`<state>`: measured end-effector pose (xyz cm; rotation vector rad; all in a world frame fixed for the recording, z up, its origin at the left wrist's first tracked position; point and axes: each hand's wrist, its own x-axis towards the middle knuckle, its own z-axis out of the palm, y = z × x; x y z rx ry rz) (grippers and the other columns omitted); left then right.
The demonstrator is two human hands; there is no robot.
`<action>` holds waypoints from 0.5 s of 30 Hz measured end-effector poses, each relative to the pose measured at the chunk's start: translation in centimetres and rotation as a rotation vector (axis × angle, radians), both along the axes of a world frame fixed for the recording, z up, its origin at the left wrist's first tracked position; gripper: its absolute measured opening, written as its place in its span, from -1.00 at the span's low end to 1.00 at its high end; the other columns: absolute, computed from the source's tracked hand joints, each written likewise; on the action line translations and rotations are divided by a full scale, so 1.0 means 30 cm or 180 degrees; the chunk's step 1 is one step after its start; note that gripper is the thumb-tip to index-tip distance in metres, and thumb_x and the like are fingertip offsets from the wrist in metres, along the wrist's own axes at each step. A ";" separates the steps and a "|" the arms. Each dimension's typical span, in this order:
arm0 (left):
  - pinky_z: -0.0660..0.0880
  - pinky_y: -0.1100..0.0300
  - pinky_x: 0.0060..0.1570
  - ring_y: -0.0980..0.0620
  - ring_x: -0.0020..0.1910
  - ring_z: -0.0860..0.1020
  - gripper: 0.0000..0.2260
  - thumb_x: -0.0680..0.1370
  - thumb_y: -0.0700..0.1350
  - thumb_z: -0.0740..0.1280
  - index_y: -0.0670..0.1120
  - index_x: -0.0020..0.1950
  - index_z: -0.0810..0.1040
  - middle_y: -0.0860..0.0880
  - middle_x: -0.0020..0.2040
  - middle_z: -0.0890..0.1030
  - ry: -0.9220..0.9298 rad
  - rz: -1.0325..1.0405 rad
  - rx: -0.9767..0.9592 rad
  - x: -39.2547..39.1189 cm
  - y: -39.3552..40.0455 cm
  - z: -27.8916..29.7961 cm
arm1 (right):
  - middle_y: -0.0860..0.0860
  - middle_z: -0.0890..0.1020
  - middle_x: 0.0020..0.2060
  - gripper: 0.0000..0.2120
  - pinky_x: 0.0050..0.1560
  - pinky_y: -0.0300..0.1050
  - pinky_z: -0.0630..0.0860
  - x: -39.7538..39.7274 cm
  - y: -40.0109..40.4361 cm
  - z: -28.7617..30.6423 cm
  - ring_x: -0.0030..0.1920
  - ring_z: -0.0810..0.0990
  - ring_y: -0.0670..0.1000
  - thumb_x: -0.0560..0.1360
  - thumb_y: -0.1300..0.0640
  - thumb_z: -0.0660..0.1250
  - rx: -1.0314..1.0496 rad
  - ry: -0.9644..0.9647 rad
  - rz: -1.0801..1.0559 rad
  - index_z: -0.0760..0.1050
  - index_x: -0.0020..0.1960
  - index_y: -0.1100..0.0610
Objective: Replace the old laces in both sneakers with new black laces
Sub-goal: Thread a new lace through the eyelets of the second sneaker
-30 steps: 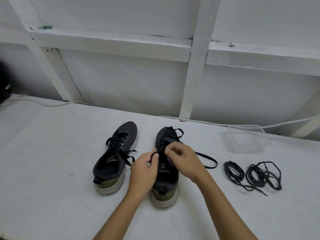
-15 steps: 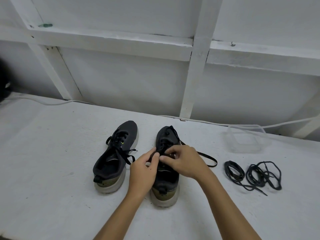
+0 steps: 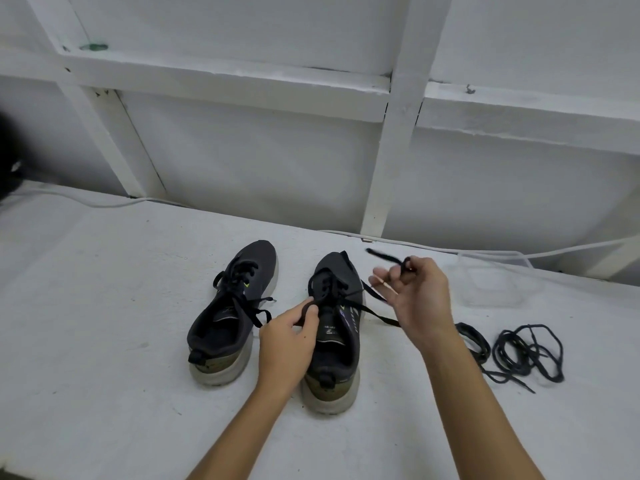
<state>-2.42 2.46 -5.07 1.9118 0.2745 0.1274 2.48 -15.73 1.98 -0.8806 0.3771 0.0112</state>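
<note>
On the white tabletop (image 3: 104, 306) two dark sneakers are set side by side, toes toward the wall. The right sneaker (image 3: 334, 327) is being unlaced: one end of its old lace (image 3: 372, 303) is pinched in the curled thumb and fingers of the right hand (image 3: 419, 299) and raised clear of the shoe, its blurred tip pointing toward the wall, while the other end is gripped by the left hand (image 3: 289, 337) at the top eyelets. The lower eyelets are seen to be threaded, so this removal is judged barely begun. The left sneaker (image 3: 232, 317) is fully laced and knotted, untouched. Two coiled black laces (image 3: 526, 351), judged to be the new ones, lie unused on the table right of the right forearm, near a clear plastic container (image 3: 498, 278). Both removals and both relacings are left to do.
</note>
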 end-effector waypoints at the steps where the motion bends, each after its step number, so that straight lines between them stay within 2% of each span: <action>1: 0.59 0.17 0.09 0.28 -0.02 0.60 -0.76 0.62 0.00 0.32 0.06 0.24 0.66 0.25 0.02 0.67 0.0015 -0.0010 0.0012 0.002 0.000 -0.001 | 0.04 0.39 -0.51 -0.80 -0.11 0.07 0.58 -0.004 0.010 -0.011 -0.42 0.55 0.06 0.64 0.19 0.15 -0.0570 0.0094 0.0102 0.35 -0.16 0.20; 3: 0.55 0.31 0.09 0.31 0.04 0.58 -0.79 0.61 0.01 0.34 0.11 0.23 0.63 0.28 0.05 0.65 -0.0007 -0.0039 -0.0033 0.006 -0.001 -0.005 | -0.05 0.43 -0.56 -0.82 -0.22 -0.08 0.53 -0.024 0.032 -0.038 -0.52 0.46 -0.03 0.62 0.09 0.30 -0.2014 0.0048 0.0459 0.45 -0.01 0.22; 5: 0.51 0.42 0.02 0.35 0.02 0.58 -0.80 0.59 -0.01 0.37 0.16 0.21 0.58 0.30 0.01 0.64 -0.0042 -0.0026 -0.0099 0.000 -0.002 0.000 | -0.20 0.59 -0.43 -0.85 -0.28 -0.37 0.44 -0.048 0.052 -0.059 -0.42 0.53 -0.17 0.53 -0.02 0.45 -0.3322 -0.0358 0.1048 0.59 0.03 0.03; 7: 0.54 0.33 0.00 0.30 -0.01 0.60 -0.87 0.59 -0.01 0.37 0.11 0.12 0.61 0.24 -0.06 0.67 -0.0092 0.0014 -0.0153 -0.005 0.000 -0.003 | -0.25 0.66 -0.24 -0.86 -0.23 -0.44 0.40 -0.058 0.075 -0.075 -0.20 0.59 -0.24 0.49 -0.10 0.47 -0.4143 -0.0598 0.1707 0.68 0.00 -0.09; 8: 0.56 0.28 -0.05 0.26 -0.05 0.61 -0.91 0.59 0.00 0.36 0.09 0.07 0.62 0.22 -0.10 0.67 -0.0123 0.0019 -0.0153 -0.009 0.000 0.000 | -0.22 0.67 -0.22 -0.86 -0.21 -0.41 0.40 -0.060 0.088 -0.078 -0.17 0.59 -0.23 0.50 -0.10 0.45 -0.4323 -0.0585 0.1878 0.70 -0.01 -0.09; 11: 0.54 0.20 -0.23 0.11 -0.20 0.60 -0.90 0.61 0.00 0.33 0.07 -0.03 0.63 0.17 -0.20 0.65 -0.0244 0.0051 0.0047 -0.019 -0.007 0.007 | -0.14 0.61 -0.32 -0.87 -0.33 -0.41 0.34 -0.050 0.108 -0.085 -0.32 0.52 -0.17 0.59 0.03 0.35 -0.4617 -0.0664 0.1970 0.66 -0.05 0.00; 12: 0.51 0.24 -0.27 0.10 -0.21 0.60 -0.90 0.61 -0.02 0.33 0.05 -0.04 0.63 0.17 -0.21 0.64 -0.0279 0.0088 0.0102 -0.020 -0.009 0.009 | -0.12 0.60 -0.32 -0.86 -0.35 -0.41 0.35 -0.048 0.112 -0.081 -0.34 0.51 -0.17 0.61 0.05 0.31 -0.4543 -0.0700 0.1972 0.62 -0.07 0.00; 13: 0.48 0.30 -0.31 0.11 -0.23 0.59 -0.90 0.61 -0.03 0.33 0.03 -0.05 0.63 0.19 -0.22 0.64 -0.0308 0.0131 0.0166 -0.021 -0.012 0.011 | -0.09 0.60 -0.31 -0.85 -0.32 -0.41 0.39 -0.049 0.113 -0.079 -0.34 0.50 -0.17 0.63 0.06 0.28 -0.4211 -0.0672 0.1911 0.58 -0.09 0.01; 14: 0.45 0.34 -0.33 0.11 -0.26 0.59 -0.90 0.61 -0.05 0.34 0.01 -0.05 0.64 0.20 -0.23 0.63 -0.0328 0.0175 0.0219 -0.022 -0.015 0.012 | -0.07 0.59 -0.32 -0.83 -0.27 -0.37 0.44 -0.049 0.111 -0.076 -0.32 0.52 -0.14 0.64 0.08 0.26 -0.3575 -0.0539 0.1740 0.54 -0.10 0.03; 15: 0.42 0.36 -0.34 0.11 -0.30 0.58 -0.90 0.60 -0.06 0.34 0.00 -0.07 0.64 0.20 -0.25 0.63 -0.0352 0.0211 0.0270 -0.022 -0.017 0.011 | -0.04 0.56 -0.36 -0.82 -0.22 -0.27 0.51 -0.046 0.108 -0.069 -0.31 0.53 -0.09 0.66 0.13 0.24 -0.2649 -0.0372 0.1475 0.52 -0.11 0.08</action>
